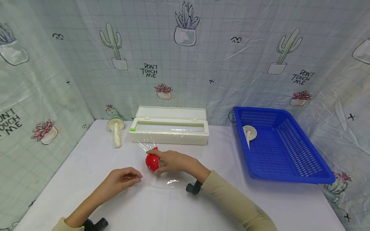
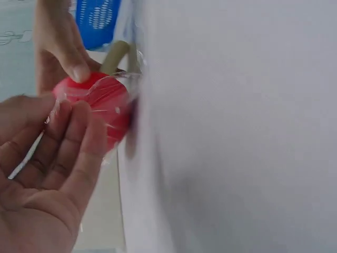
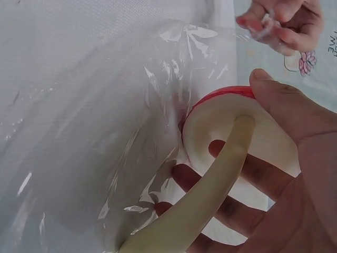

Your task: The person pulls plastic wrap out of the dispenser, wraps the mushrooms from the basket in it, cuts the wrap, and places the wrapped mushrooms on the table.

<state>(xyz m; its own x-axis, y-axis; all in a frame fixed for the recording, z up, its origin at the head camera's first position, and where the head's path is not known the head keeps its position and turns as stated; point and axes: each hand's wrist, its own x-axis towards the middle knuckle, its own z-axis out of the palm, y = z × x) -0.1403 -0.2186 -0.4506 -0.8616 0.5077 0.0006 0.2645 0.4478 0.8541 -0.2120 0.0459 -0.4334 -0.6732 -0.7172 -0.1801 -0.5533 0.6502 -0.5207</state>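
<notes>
A toy mushroom with a white-dotted red cap [image 1: 152,162] and cream stem [image 3: 210,195] lies tilted on a sheet of clear cling film [image 3: 152,105]. My right hand [image 1: 173,161] grips it by the cap, thumb on one side and fingers on the other. Beside the cap, my left hand [image 1: 122,181] pinches a gathered bit of the film between thumb and fingertips, as the right wrist view shows. In the left wrist view the film stretches over the red cap [image 2: 108,110]. The film's far edges are hard to make out.
Behind the hands stands a white cling film dispenser [image 1: 170,138], its lid raised. A film-wrapped mushroom [image 1: 117,133] lies to its left. On the right, a blue basket [image 1: 245,157] holds a pale mushroom [image 1: 251,132]. A patterned curtain [image 1: 202,80] closes off the back.
</notes>
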